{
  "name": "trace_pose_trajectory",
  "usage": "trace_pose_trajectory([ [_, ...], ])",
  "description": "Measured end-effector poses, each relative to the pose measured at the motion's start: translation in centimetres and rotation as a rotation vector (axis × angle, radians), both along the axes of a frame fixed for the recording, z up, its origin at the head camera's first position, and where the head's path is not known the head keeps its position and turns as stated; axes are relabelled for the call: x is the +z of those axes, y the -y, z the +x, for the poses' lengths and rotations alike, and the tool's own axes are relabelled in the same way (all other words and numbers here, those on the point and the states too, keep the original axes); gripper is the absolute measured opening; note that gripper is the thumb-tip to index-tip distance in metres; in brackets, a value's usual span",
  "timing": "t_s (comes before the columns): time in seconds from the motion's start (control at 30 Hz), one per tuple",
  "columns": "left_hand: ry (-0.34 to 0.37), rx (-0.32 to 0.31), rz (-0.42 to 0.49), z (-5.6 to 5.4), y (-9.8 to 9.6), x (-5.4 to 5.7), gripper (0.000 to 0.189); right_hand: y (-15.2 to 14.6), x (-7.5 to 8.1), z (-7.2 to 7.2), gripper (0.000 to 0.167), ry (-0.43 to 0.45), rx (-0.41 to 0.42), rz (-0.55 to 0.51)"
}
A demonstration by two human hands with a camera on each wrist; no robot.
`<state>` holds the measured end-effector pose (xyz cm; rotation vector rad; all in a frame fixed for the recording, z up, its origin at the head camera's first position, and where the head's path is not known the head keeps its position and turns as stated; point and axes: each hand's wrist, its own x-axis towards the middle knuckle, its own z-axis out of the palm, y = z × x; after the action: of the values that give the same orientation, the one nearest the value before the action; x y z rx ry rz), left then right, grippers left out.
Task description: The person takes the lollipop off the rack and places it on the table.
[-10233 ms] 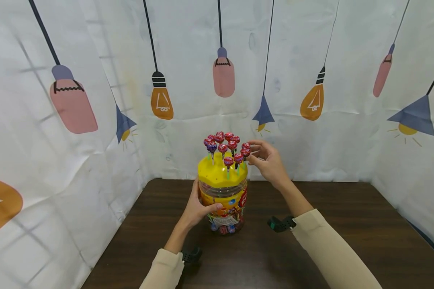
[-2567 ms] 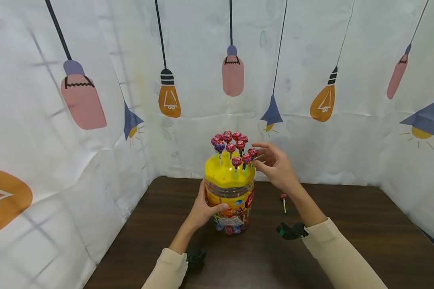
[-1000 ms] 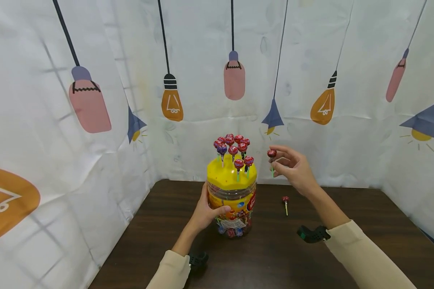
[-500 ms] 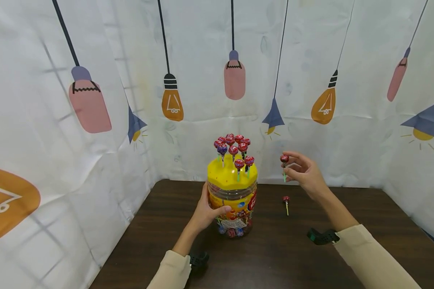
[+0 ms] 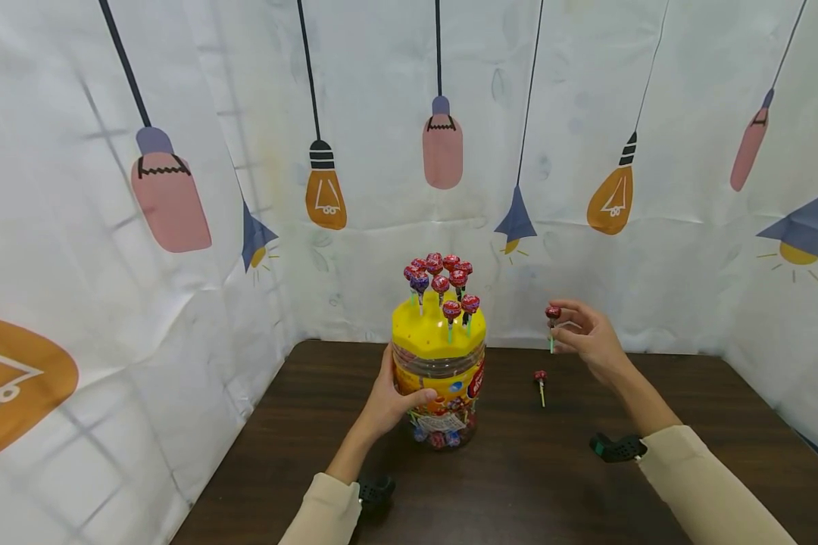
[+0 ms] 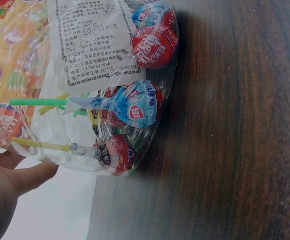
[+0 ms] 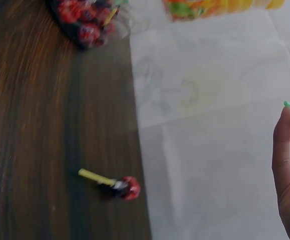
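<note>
A clear plastic jar [image 5: 439,393] with a yellow lid [image 5: 436,333] stands on the dark wooden table [image 5: 532,469]. Several red-wrapped lollipops [image 5: 443,284] stick upright in the lid. My left hand [image 5: 391,397] grips the jar's side; the left wrist view shows the jar's base [image 6: 84,100] with wrapped lollipops inside. To the right of the jar, above the table, my right hand [image 5: 586,341] pinches a red lollipop [image 5: 553,312] by its green stick. Another red lollipop [image 5: 540,377] with a yellow stick lies on the table below it, also seen as a lollipop [image 7: 119,184] in the right wrist view.
White cloth [image 5: 382,113] printed with hanging lamps walls the table at the back and on both sides. Black wrist cameras [image 5: 616,446] sit on both forearms.
My right hand pulled a red lollipop from the lid and carried it right and down, away from the jar. The left hand stayed on the jar.
</note>
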<state>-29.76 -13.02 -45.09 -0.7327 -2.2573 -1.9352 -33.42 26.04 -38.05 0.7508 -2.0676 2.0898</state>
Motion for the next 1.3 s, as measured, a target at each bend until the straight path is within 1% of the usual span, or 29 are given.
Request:
trace_pose_trajectory([
  [0.1, -0.001, 0.006, -0.005, 0.0, 0.0, 0.0, 0.098, -0.7, -1.0, -0.4, 0.042, 0.036, -0.005, 0.028],
  [0.23, -0.002, 0.015, -0.009, 0.0, 0.1, -0.1, 0.098, -1.4, -2.5, -0.9, 0.041, 0.094, -0.029, 0.092],
  [0.5, -0.001, 0.012, -0.003, -0.1, 0.1, -0.1, 0.098, -3.0, -5.7, -1.6, 0.042, 0.2, -0.097, 0.214],
  [0.7, -0.008, 0.009, -0.003, 0.0, 0.1, -0.1, 0.099, -3.9, -7.7, -2.2, 0.044, 0.248, -0.103, 0.243],
  [0.87, -0.007, 0.007, -0.001, 0.0, 0.1, 0.0, 0.099, -4.1, -8.8, -2.4, 0.051, 0.27, -0.096, 0.287],
  [1.03, -0.007, 0.007, -0.003, 0.0, 0.0, 0.1, 0.098, -4.2, -9.3, -2.6, 0.057, 0.282, -0.103, 0.356],
  [1.23, -0.012, 0.006, -0.006, 0.0, 0.0, 0.1, 0.098, -4.1, -9.9, -2.8, 0.054, 0.295, -0.118, 0.404],
  [1.3, -0.014, 0.001, -0.004, 0.0, 0.0, 0.0, 0.098, -4.0, -10.0, -2.9, 0.052, 0.306, -0.119, 0.406],
])
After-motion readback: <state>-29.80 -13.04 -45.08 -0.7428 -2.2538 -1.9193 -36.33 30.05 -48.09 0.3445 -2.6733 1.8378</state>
